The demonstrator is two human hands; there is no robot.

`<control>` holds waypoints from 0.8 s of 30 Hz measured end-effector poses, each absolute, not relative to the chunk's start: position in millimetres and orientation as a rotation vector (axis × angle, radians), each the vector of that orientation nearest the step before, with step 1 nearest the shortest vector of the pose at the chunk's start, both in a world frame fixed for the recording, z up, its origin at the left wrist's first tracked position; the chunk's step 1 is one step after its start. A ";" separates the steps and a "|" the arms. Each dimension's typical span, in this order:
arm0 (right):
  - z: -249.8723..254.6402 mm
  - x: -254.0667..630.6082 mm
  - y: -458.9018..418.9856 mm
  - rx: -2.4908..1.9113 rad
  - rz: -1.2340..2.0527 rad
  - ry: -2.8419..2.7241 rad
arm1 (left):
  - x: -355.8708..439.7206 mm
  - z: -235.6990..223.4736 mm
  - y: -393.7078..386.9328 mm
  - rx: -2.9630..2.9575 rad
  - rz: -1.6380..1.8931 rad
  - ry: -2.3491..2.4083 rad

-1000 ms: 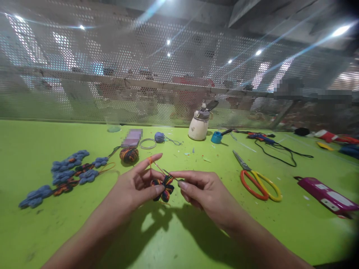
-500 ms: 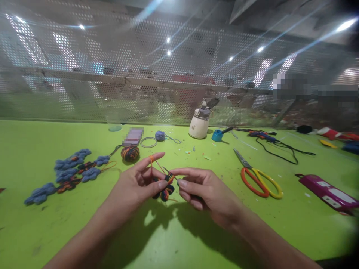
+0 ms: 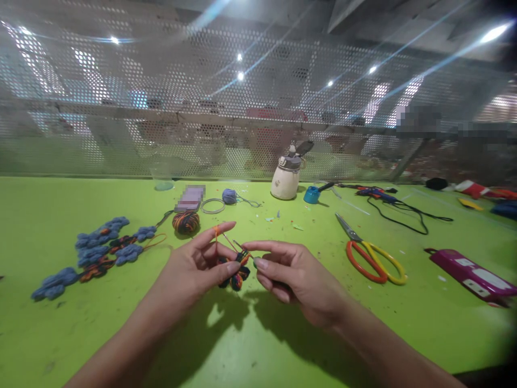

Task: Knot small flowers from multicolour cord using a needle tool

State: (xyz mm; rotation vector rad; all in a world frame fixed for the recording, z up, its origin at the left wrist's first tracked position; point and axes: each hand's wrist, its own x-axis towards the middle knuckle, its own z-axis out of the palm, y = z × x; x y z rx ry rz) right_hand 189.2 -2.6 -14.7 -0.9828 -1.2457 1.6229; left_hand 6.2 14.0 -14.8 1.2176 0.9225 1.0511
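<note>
My left hand (image 3: 194,269) pinches a small crocheted flower (image 3: 237,275) of dark blue, orange and red yarn between thumb and fingers, with an orange strand looped over its raised index finger. My right hand (image 3: 294,272) pinches a thin crochet hook (image 3: 241,248) whose tip is at the flower. Both hands hover just above the green table (image 3: 258,334). A matching multicoloured yarn ball (image 3: 186,221) lies behind the left hand, its strand running to the work.
A chain of blue crocheted flowers (image 3: 97,250) lies at the left. Orange and yellow scissors (image 3: 369,253) lie at the right, a magenta case (image 3: 470,274) farther right. A cream bottle (image 3: 286,179), blue yarn ball (image 3: 229,196), ring (image 3: 212,206) and cables sit by the perforated screen.
My right hand has pushed the hook closer into the flower, and the two hands have drawn slightly together. The camera has shifted a little.
</note>
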 end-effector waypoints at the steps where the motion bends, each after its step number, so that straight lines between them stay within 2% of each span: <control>1: -15.1 189.3 -2.7 -0.978 1.623 -1.244 | 7.2 -13.5 12.6 1.209 1.066 0.934; 24: -12.9 189.6 -5.1 -1.010 1.602 -1.290 | 5.5 -18.4 15.1 1.240 0.997 0.938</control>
